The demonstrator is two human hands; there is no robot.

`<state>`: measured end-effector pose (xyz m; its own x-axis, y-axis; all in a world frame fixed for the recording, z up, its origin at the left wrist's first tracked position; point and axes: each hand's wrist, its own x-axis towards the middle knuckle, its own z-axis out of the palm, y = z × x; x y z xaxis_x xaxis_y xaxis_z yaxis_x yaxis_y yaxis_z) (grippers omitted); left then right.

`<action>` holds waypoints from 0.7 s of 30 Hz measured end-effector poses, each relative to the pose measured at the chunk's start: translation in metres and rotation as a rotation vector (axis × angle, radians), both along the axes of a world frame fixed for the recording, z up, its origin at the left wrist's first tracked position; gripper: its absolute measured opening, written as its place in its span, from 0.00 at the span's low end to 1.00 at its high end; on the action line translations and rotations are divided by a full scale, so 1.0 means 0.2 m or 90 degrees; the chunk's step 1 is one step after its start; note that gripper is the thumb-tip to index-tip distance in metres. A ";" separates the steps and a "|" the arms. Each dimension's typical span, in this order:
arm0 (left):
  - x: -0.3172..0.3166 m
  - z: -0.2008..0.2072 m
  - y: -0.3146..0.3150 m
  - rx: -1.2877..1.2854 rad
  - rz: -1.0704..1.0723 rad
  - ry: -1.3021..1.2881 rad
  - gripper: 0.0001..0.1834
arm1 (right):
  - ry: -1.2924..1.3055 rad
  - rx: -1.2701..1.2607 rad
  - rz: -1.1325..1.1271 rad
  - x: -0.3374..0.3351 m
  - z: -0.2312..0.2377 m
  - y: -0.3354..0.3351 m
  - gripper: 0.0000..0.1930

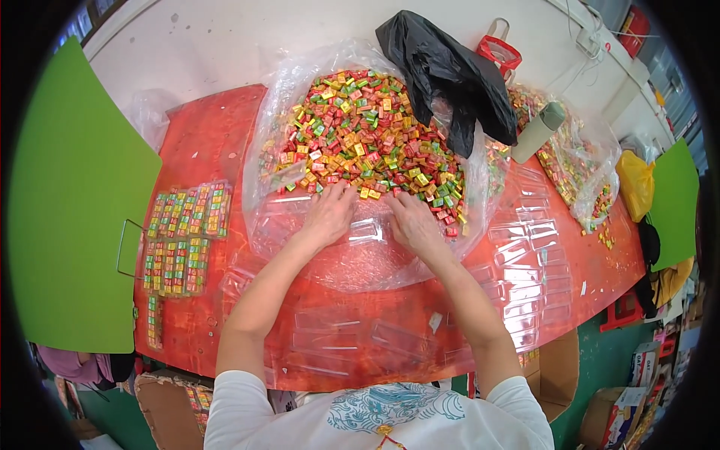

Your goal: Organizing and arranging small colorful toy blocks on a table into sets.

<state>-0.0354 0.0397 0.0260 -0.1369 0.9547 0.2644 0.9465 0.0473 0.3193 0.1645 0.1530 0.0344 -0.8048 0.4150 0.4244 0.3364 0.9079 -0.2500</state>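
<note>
Just beyond both hands [332,215] [415,223], small wrapped pieces [369,139] lie heaped; whether the hands pinch any, I cannot tell

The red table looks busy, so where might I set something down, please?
Its back-left corner is mostly bare, between the filled trays and clear plastic bag; so is a patch right of the empty trays. The middle is crowded: wrapped blocks, left hand, right hand.

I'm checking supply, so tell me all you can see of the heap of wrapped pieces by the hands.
The heap is many small blocks in shiny red, yellow, green and orange wrappers, lying loose and jumbled on clear plastic over the red table. A black bag overlaps its far right side. The left hand and right hand reach its near edge.
</note>
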 end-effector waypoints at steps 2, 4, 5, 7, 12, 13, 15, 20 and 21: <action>0.01 -0.05 0.08 0.009 0.046 0.022 0.27 | 0.035 -0.010 -0.016 -0.12 -0.05 0.07 0.13; 0.04 -0.09 0.15 -0.022 0.100 0.144 0.30 | -0.006 0.031 -0.093 -0.22 -0.10 0.11 0.14; 0.07 -0.10 0.17 -0.014 0.120 0.166 0.30 | -0.053 0.068 -0.113 -0.25 -0.10 0.11 0.14; 0.09 -0.11 0.14 -0.038 0.083 0.117 0.28 | -0.061 0.048 -0.087 -0.24 -0.11 0.09 0.13; 0.09 -0.05 -0.05 -0.028 -0.080 0.097 0.23 | -0.002 -0.027 0.048 -0.06 -0.13 0.09 0.12; 0.06 -0.04 -0.08 0.029 -0.089 0.053 0.23 | -0.005 -0.058 0.042 -0.03 -0.08 0.06 0.13; 0.02 -0.02 -0.11 0.043 -0.061 0.012 0.23 | -0.003 -0.088 0.025 -0.01 -0.05 0.06 0.13; -0.15 -0.05 -0.06 0.075 0.095 -0.025 0.23 | -0.018 -0.077 -0.002 -0.10 -0.06 0.07 0.18; -0.18 -0.08 -0.05 0.054 0.106 -0.013 0.23 | -0.016 -0.077 0.001 -0.13 -0.06 0.06 0.18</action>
